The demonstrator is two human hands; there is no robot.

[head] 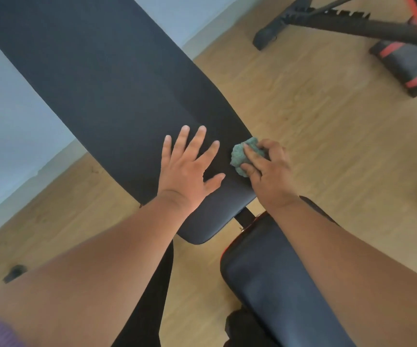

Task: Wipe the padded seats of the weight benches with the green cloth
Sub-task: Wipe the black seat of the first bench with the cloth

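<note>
Head view: mid-wipe on the long back pad (107, 78). Right hand (268, 169) clenched round the bunched green cloth (242, 155), pressed on the pad near its right edge. Left hand (188, 166) flat, fingers spread, gripping nothing, bracing beside it. Next up, probably: long strokes up the pad, then the seat pad (277, 279) below. Second bench (367, 31) well apart on the wood floor (327, 136); only the bracing hand in the way.

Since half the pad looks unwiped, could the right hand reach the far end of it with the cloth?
Probably yes: the right hand grips the cloth at the pad's edge, with nothing lying across it.
</note>
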